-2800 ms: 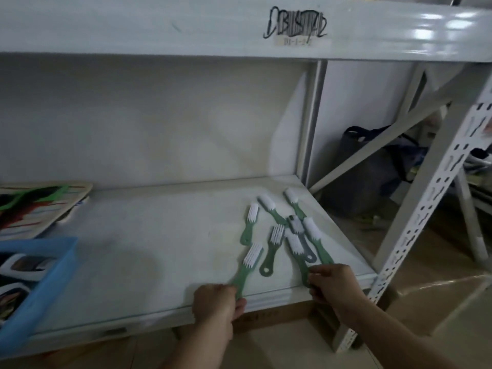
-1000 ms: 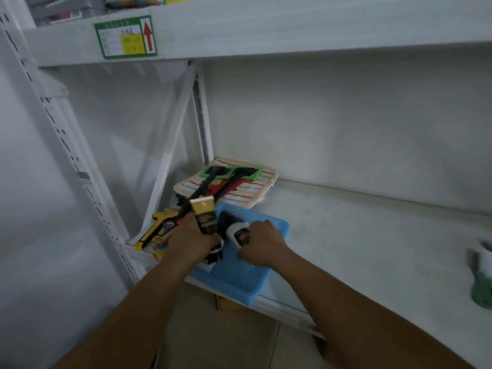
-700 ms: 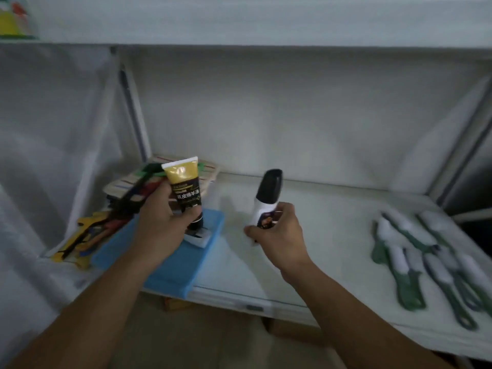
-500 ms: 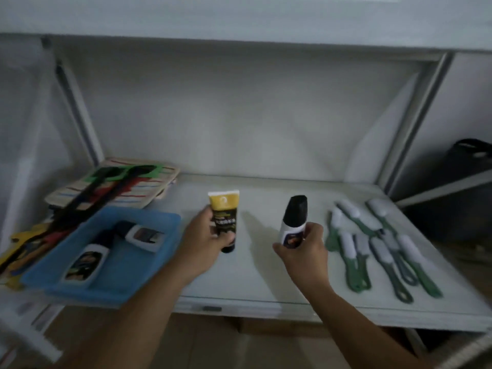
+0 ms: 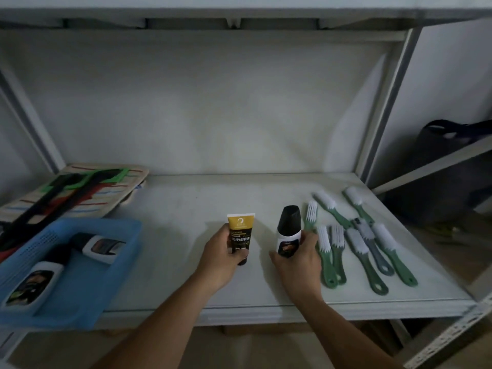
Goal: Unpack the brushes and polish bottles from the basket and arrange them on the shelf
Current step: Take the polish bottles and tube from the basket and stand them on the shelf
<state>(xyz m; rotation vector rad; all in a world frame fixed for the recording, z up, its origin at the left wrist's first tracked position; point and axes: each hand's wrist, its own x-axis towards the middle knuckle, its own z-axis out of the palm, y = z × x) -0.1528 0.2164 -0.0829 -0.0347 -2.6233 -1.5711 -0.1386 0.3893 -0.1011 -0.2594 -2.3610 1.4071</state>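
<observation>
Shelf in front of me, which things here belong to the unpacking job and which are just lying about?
Job:
- yellow tube, left hand
- black-capped bottle, right hand
- blue basket with two bottles
- green brushes

Lying about:
- striped mat
- dark bag

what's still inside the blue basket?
Two polish bottles lie in the blue basket: one towards the back, one in front. The near wall hides some floor.

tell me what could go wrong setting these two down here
1. The right hand holds the bottle right beside the brushes; its fingers touch or nearly touch the nearest one, so setting it down might knock them askew.
2. The tube in the left hand stands on its small cap and may tip when released.
</observation>
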